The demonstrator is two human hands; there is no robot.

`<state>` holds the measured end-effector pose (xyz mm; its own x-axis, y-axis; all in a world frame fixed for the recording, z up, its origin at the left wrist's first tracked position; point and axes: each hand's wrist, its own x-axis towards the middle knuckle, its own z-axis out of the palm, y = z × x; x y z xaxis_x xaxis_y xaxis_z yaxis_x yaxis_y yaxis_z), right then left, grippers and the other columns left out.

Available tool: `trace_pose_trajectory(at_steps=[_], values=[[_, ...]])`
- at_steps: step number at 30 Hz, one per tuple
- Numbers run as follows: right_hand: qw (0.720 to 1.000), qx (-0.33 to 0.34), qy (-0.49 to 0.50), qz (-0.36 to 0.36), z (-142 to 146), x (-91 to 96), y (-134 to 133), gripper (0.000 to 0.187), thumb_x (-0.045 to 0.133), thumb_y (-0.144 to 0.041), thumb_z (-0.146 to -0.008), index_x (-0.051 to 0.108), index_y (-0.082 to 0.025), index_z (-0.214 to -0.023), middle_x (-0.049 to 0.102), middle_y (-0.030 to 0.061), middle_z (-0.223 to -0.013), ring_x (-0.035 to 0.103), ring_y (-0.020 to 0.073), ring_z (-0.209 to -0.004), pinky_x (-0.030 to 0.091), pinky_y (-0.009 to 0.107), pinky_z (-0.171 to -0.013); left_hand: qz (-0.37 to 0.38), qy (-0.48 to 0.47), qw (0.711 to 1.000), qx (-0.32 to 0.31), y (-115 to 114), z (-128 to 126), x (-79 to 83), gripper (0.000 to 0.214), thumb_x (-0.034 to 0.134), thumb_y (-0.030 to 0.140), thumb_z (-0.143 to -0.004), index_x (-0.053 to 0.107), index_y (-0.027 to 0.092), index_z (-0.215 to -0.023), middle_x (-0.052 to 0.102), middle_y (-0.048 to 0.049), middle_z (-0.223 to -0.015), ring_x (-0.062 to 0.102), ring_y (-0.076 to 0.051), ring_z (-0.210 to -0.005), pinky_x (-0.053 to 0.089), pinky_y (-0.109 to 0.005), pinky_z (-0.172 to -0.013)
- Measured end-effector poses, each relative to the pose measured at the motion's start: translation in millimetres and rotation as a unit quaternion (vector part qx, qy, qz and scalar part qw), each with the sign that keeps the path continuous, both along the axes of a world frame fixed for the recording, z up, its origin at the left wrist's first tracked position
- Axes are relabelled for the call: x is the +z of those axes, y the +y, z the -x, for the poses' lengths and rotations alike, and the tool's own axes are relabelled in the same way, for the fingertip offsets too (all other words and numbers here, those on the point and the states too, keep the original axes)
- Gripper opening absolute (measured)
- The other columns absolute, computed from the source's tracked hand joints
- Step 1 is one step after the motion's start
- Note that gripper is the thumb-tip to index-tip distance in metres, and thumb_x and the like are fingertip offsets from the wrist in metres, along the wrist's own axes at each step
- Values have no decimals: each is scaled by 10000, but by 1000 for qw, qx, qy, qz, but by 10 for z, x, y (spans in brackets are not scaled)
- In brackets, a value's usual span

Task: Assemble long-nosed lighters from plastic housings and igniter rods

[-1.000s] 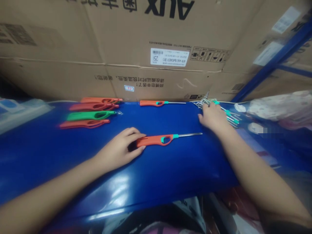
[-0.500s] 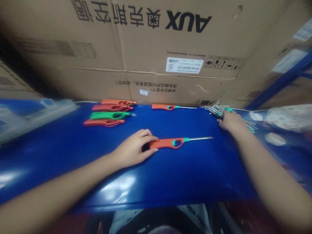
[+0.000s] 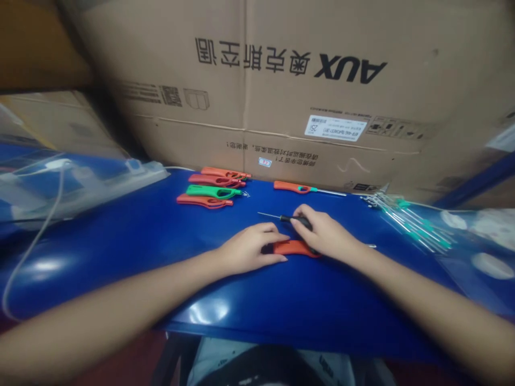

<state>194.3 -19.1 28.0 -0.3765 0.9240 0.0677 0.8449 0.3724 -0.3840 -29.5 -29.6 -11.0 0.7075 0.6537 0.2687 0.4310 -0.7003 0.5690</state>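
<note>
My left hand (image 3: pixel 251 247) grips the handle end of an orange gas lighter (image 3: pixel 293 247) lying on the blue table. Just above that lighter, my right hand (image 3: pixel 322 230) is closed on the black handle of a screwdriver (image 3: pixel 269 215), its thin shaft pointing left. The right hand hides the lighter's trigger and most of its metal tube. Behind, a second orange lighter with a metal tube (image 3: pixel 295 187) lies by the carton. To the left is a row of orange, red and green lighter bodies (image 3: pixel 213 191) without tubes.
A pile of metal tubes with turquoise ends (image 3: pixel 422 225) lies at the right, beside a white round piece (image 3: pixel 491 266). A large cardboard carton (image 3: pixel 273 96) stands along the back. At the left are clear plastic packaging (image 3: pixel 120 185) and a white cable (image 3: pixel 30 257).
My right hand has come left from the pile of tubes with the screwdriver, to above the orange lighter. The left hand keeps its hold; the camera view has shifted.
</note>
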Motion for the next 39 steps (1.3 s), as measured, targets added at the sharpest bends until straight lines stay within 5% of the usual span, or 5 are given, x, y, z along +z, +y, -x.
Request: trace_pose_trajectory(at_steps=[21, 25, 29, 35, 39], values=[[996, -55, 53, -55, 350, -142, 376, 239, 462, -424, -978, 581, -238, -1068, 723, 31, -862, 629, 199, -683, 353, 274, -588, -12, -5, 1000, -14, -23, 18, -9, 380, 667, 231, -871, 687, 164, -1245, 658, -92, -1102, 618, -232, -1035, 505, -355, -955], [980, -59, 180, -67, 258, -67, 352, 209, 535, -409, -927, 608, -215, -948, 694, 21, -831, 593, 171, -693, 420, 277, -645, -9, -16, 1000, -12, -25, 22, -6, 384, 659, 237, -878, 678, 156, -1254, 659, -97, -1101, 622, -227, -1023, 511, -362, -950], [921, -98, 377, -3, 86, 64, 224, 252, 666, -449, -847, 648, -201, -889, 573, -25, -651, 472, 124, -560, 380, 253, -531, 2, -40, 999, -18, -28, 22, -15, 384, 664, 238, -874, 678, 171, -1252, 663, -96, -1126, 628, -223, -1048, 510, -369, -977], [749, -131, 633, 148, -213, 258, 20, 334, 884, -368, -661, 650, -168, -793, 338, -98, -529, 311, 59, -473, 276, 178, -397, 22, -63, 998, -17, -91, -44, -22, 391, 685, 221, -853, 688, 177, -1242, 671, -85, -1107, 644, -215, -1045, 513, -360, -981], [671, -165, 702, 171, -300, 249, -10, 378, 896, -430, -658, 638, -159, -718, 397, -81, -545, 344, 36, -456, 334, 141, -363, 48, -80, 995, -21, -152, -116, -19, 384, 706, 233, -857, 695, 182, -1238, 675, -79, -1105, 656, -195, -1024, 521, -336, -966]])
